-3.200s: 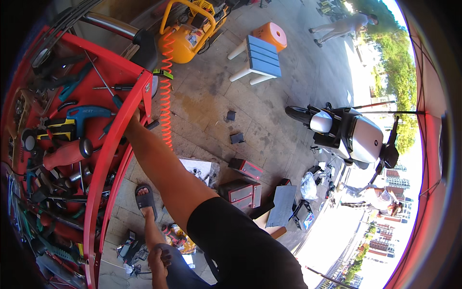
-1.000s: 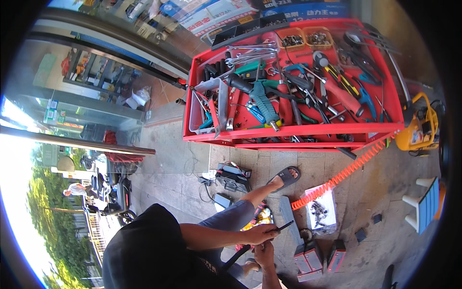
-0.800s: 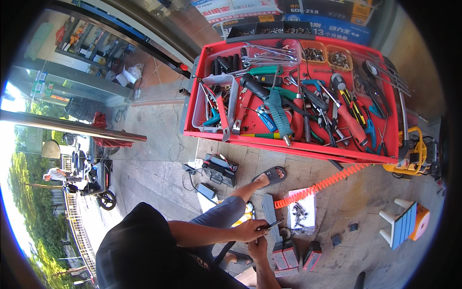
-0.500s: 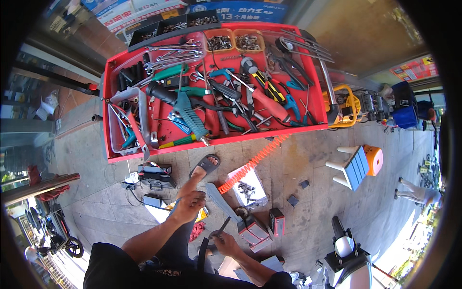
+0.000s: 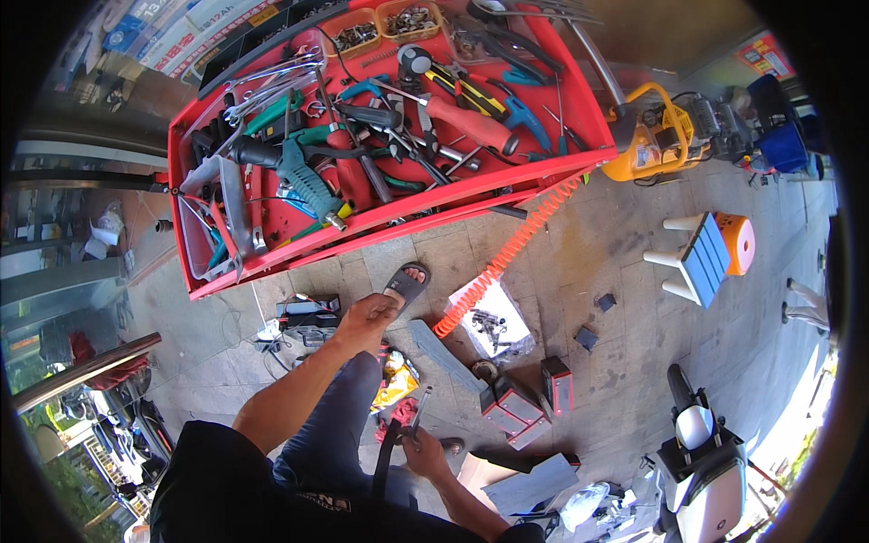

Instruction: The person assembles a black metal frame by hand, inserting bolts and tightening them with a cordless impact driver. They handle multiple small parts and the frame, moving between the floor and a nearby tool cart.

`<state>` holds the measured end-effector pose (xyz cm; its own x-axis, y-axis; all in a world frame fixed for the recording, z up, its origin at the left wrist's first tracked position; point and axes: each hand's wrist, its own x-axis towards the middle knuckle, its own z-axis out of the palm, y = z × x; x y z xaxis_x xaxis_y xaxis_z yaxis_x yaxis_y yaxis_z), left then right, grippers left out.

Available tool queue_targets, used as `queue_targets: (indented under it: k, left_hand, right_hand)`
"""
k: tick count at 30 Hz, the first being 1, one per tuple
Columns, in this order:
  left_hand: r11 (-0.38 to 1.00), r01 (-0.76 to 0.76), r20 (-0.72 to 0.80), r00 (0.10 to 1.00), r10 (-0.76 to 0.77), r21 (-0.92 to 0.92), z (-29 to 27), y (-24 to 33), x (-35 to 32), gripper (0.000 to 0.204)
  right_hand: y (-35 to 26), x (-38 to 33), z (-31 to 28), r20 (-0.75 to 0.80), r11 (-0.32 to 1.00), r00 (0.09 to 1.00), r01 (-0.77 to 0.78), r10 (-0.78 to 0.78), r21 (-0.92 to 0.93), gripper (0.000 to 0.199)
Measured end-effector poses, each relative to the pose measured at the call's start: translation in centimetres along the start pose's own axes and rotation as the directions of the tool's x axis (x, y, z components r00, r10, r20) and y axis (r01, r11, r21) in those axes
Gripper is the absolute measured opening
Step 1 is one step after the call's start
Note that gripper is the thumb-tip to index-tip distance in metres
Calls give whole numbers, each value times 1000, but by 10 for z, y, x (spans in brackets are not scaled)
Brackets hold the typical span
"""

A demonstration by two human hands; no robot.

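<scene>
My left hand (image 5: 371, 313) is stretched forward over my leg, in front of the red tool drawer (image 5: 407, 223) and apart from it. Its fingers are loosely bent, with no object visible in them. Lower down, my right hand (image 5: 422, 451) is closed around a slim metal tool (image 5: 421, 407), whose shiny shaft points up and away from me. What kind of tool it is stays unclear. A black strap (image 5: 384, 463) hangs beside that hand. In the drawer lie a green air blow gun (image 5: 308, 187), a red-handled screwdriver (image 5: 471, 124), pliers and several wrenches (image 5: 272, 86).
An orange coiled hose (image 5: 507, 258) runs from the drawer down to the floor. Near it are bolts on a white sheet (image 5: 493, 321), a grey bar (image 5: 444, 355) and red-and-black boxes (image 5: 514, 407). A blue-topped stool (image 5: 701, 260) and a scooter (image 5: 711, 471) stand to the right.
The view has shifted and turned, so the drawer sits higher and tilted. My left hand has moved forward toward the drawer. My right hand still holds the metal tool, now pointing more upright.
</scene>
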<state>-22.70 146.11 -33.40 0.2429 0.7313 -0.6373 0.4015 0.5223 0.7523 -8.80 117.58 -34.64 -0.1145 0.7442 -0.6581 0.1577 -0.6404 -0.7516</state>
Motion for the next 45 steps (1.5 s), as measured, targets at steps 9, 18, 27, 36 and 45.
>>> queue_targets:
  k: [9,18,27,36,45]
  left_hand:
    - [398,-803,48,465,884,444,-16,284,88,23]
    - [143,-603,336,607,720,785,-14,340,192,34]
    - [415,-577,190,715,673,703,-110,297,73,25]
    - [542,-535,576,810,112,648,-60,136,-15,39]
    - [677,-223,-72,922,379,702,-59,-22,112,43]
  right_hand:
    - [-6,-19,-19,-93,971,996,6,16,240,23]
    - [-37,-22,-38,-73,967,990,-98,118,237,21]
    - [-38,-11,-56,-5,988,999,-45,46,150,24]
    - [-18,-13,-43,38,905,979,-199,200,376,33]
    - [20,-50,-33,-79,748,929,-240,363,618,25]
